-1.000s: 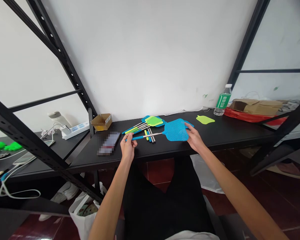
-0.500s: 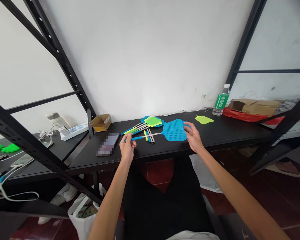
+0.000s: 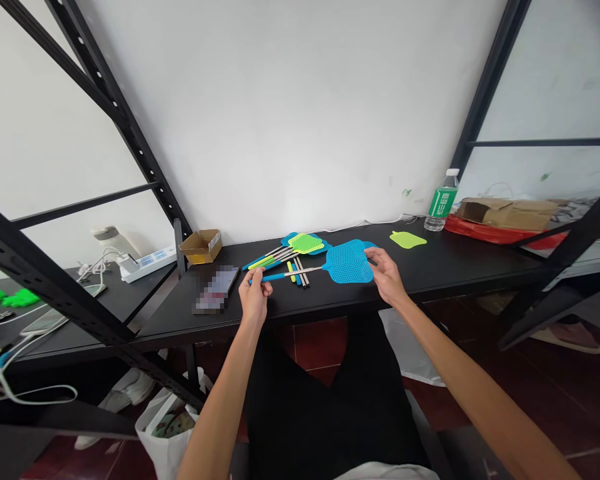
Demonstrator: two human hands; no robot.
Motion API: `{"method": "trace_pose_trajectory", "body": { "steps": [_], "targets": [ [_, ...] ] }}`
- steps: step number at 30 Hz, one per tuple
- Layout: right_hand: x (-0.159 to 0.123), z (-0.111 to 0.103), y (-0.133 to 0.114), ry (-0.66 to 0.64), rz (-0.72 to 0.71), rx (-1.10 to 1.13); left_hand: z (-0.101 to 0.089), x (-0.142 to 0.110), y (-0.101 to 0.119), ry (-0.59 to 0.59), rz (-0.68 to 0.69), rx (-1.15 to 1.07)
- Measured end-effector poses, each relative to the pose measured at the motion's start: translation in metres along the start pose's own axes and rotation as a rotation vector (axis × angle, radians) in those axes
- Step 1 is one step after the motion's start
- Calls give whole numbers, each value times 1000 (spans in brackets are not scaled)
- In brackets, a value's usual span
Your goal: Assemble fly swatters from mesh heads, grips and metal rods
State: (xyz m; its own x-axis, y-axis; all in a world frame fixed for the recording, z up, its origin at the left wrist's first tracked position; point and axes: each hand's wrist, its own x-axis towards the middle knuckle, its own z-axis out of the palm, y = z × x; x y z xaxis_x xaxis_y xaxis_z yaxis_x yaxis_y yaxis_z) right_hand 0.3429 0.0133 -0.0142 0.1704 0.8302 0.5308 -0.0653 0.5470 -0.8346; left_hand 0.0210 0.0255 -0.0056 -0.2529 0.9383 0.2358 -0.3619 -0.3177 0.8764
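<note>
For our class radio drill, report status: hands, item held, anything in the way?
Left hand gripping blue swatter by handle. Right hand at its head's edge. Loose rods and piled swatters close by.

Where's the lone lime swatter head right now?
In the head view, the lime swatter head lies right of centre on the black table, beyond the right hand and left of the bottle.

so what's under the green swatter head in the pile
Blue fly swatter edges show on both sides of the green fly swatter head; how many lie beneath is covered.
</note>
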Motion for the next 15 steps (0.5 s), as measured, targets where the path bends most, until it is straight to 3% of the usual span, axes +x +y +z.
{"method": "trace_pose_trajectory", "body": {
  "steps": [15],
  "targets": [
    [2, -2, 4, -26, 45, 74, 0, 1, 0, 3, 6, -39]
  ]
}}
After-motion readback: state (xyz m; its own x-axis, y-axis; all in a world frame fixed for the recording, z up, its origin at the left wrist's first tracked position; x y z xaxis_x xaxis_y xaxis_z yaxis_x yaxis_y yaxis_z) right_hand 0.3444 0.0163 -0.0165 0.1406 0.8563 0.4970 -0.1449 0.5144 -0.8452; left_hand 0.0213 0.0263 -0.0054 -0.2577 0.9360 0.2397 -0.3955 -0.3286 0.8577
